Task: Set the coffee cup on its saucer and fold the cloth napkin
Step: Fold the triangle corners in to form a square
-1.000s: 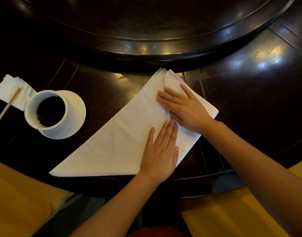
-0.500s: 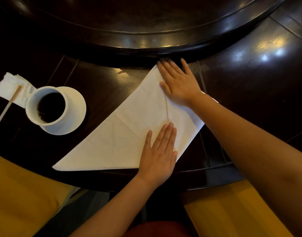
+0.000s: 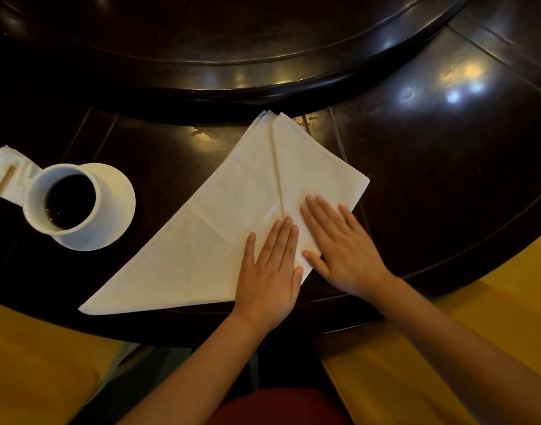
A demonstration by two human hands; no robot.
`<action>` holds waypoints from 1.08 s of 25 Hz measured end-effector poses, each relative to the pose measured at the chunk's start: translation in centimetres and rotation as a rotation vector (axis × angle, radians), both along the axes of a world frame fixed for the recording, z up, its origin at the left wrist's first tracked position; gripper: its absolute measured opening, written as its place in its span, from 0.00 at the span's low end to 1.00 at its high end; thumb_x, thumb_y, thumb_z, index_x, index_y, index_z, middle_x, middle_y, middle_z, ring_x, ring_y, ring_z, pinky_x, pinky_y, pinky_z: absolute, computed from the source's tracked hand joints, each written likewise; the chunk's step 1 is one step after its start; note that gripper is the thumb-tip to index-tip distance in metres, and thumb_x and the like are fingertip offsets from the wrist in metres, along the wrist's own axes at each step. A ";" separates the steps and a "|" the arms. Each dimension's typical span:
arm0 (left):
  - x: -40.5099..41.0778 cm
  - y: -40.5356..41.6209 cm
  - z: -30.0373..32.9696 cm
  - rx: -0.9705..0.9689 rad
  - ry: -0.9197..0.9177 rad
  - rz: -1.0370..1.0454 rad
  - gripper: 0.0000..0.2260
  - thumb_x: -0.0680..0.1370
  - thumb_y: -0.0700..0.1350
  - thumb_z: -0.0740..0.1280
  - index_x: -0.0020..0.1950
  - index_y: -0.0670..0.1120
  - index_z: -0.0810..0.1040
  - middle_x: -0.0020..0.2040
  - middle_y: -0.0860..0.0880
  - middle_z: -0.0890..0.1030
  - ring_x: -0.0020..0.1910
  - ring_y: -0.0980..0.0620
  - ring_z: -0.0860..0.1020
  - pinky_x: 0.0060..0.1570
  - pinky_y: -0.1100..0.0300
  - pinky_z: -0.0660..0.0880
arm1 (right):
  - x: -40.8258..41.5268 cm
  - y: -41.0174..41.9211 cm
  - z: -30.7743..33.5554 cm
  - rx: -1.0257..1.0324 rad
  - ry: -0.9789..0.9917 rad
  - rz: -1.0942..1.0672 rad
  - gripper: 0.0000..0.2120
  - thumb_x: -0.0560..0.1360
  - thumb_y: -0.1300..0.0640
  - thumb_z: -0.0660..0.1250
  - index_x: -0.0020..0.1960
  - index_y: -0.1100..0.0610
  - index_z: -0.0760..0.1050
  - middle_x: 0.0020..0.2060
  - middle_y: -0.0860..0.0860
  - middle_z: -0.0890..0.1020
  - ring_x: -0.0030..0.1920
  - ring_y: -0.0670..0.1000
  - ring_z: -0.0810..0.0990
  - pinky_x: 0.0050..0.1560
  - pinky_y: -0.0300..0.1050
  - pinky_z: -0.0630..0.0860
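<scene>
A white cloth napkin (image 3: 220,228) lies on the dark table, folded into a triangle with its right corner folded up along a centre crease. My left hand (image 3: 270,268) rests flat on the napkin's near part, fingers together beside the crease. My right hand (image 3: 339,246) presses flat on the folded right flap, just right of the left hand. A white coffee cup (image 3: 63,204) full of dark coffee stands on its white saucer (image 3: 119,207) at the left.
A paper napkin (image 3: 2,170) with a wooden stirrer (image 3: 2,188) lies at the far left beside the cup. A raised dark turntable (image 3: 232,41) fills the table's far part. Yellow seat cushions (image 3: 33,363) flank the near edge.
My right hand slid from the napkin's top corner back down the folded flap to its near end beside my left hand. The left hand stayed in place.
</scene>
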State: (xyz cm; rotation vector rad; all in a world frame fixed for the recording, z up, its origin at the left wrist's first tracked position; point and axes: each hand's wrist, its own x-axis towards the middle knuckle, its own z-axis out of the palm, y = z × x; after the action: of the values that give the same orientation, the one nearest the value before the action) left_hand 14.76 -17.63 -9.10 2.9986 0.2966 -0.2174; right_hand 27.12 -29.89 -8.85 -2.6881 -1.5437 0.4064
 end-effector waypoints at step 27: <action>-7.2 5.4 0.6 -0.006 0.060 0.364 0.29 0.78 0.55 0.48 0.75 0.42 0.56 0.75 0.42 0.58 0.74 0.45 0.56 0.68 0.38 0.52 | -5.3 8.2 0.7 0.033 0.017 0.169 0.30 0.78 0.40 0.41 0.75 0.51 0.41 0.75 0.50 0.43 0.75 0.53 0.40 0.70 0.60 0.33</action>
State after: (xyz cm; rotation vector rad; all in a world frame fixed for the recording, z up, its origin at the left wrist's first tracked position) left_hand 7.61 -12.27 -8.48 2.8659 0.8329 -0.2686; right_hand 21.83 -21.73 -8.15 -2.5319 -1.7628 0.4023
